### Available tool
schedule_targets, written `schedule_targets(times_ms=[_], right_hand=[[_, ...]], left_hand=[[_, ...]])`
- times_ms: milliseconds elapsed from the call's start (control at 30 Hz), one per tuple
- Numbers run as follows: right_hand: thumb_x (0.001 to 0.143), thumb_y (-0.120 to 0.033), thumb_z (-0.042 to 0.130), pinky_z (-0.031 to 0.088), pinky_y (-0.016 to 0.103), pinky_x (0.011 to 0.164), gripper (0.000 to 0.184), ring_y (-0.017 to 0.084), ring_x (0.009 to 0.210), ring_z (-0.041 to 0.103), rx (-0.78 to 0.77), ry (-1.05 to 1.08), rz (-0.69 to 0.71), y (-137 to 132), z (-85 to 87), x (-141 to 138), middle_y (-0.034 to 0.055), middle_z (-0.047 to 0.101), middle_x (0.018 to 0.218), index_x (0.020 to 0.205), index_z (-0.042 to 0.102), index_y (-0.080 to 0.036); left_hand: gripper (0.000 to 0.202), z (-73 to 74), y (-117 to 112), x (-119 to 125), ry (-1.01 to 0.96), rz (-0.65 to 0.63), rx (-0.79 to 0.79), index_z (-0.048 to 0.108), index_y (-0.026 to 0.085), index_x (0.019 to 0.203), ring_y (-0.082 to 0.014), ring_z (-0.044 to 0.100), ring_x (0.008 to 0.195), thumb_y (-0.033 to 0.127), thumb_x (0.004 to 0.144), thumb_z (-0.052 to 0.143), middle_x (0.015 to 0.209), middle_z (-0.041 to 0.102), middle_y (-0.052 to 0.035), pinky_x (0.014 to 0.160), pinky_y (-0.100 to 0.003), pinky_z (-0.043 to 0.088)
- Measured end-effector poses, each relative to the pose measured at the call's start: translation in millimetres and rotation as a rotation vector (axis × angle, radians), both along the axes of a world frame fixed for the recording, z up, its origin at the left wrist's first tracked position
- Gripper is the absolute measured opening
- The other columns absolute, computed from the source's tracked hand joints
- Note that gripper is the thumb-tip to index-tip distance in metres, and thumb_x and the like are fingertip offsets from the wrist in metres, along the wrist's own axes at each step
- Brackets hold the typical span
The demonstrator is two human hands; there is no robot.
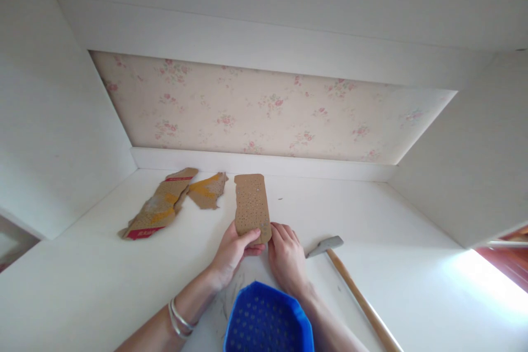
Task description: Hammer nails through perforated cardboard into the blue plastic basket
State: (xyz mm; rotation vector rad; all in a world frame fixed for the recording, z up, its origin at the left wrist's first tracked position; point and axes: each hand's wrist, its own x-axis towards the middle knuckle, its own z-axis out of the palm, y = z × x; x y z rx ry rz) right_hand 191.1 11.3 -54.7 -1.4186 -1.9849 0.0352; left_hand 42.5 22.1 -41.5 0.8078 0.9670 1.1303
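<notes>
A rectangular piece of brown cardboard [251, 203], dotted with many small holes, is held upright in front of me. My left hand [237, 250] grips its lower left part, thumb across the face and fingers behind. At the lower right edge is my right hand [286, 256], its fingers curled together against the cardboard; the fingertips are partly hidden. Just below the hands stands a blue plastic basket [303, 316] with a perforated bottom, cut off by the frame's edge. To the right of my right hand lies a hammer [350, 280] with a grey metal head and a wooden handle.
Two torn cardboard scraps lie at the back left: a large one [159, 206] with red strips and yellow stains, and a smaller one [206, 191]. The white surface [412, 286] is bounded by side panels, a low back ledge [264, 164] and floral wallpaper [272, 110].
</notes>
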Motion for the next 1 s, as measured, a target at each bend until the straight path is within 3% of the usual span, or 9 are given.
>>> schedule_targets(times_ms=[400, 600, 767, 1000], right_hand=[[0.096, -0.012, 0.043, 0.045, 0.039, 0.090, 0.026, 0.024, 0.098, 0.061, 0.073, -0.017, 0.024, -2.1, -2.5, 2.1, 0.0089, 0.071, 0.108, 0.111, 0.063, -0.018], [0.092, -0.013, 0.048, 0.045, 0.039, 0.088, 0.026, 0.025, 0.101, 0.060, 0.091, -0.012, -0.024, -2.6, -0.8, 0.2, 0.0094, 0.069, 0.113, 0.114, 0.060, -0.020], [0.093, -0.019, 0.052, 0.043, 0.039, 0.083, 0.013, 0.026, 0.093, 0.061, 0.112, -0.018, -0.041, -5.2, 3.3, -2.5, 0.0081, 0.072, 0.098, 0.098, 0.064, -0.021], [0.096, -0.015, 0.047, 0.040, 0.036, 0.083, 0.020, 0.023, 0.086, 0.060, 0.103, -0.032, -0.010, -5.5, 4.2, -1.9, 0.0051, 0.071, 0.087, 0.092, 0.066, -0.023]], left_hand=[[0.041, 1.5, -2.0, 0.2, 0.044, -0.001, 0.019, 0.059, 0.015, 0.107, -0.0167, 0.071, 0.059, 0.030, 0.075, 0.079, 0.088, 0.075, -0.0093, 0.055, -0.024, 0.056], [0.039, 0.7, -0.2, 0.4, -0.096, 0.035, 0.017, 0.060, 0.016, 0.105, -0.0137, 0.069, 0.060, 0.025, 0.073, 0.080, 0.091, 0.074, -0.0081, 0.056, -0.022, 0.055], [0.038, 2.6, 0.4, 1.3, -0.172, 0.088, 0.019, 0.061, 0.017, 0.107, -0.0128, 0.069, 0.065, 0.020, 0.074, 0.078, 0.096, 0.074, -0.0068, 0.059, -0.022, 0.057], [0.043, -2.3, 1.1, 1.9, -0.119, 0.114, 0.038, 0.060, 0.018, 0.110, -0.0121, 0.068, 0.065, 0.025, 0.073, 0.081, 0.097, 0.073, -0.0061, 0.060, -0.022, 0.056]])
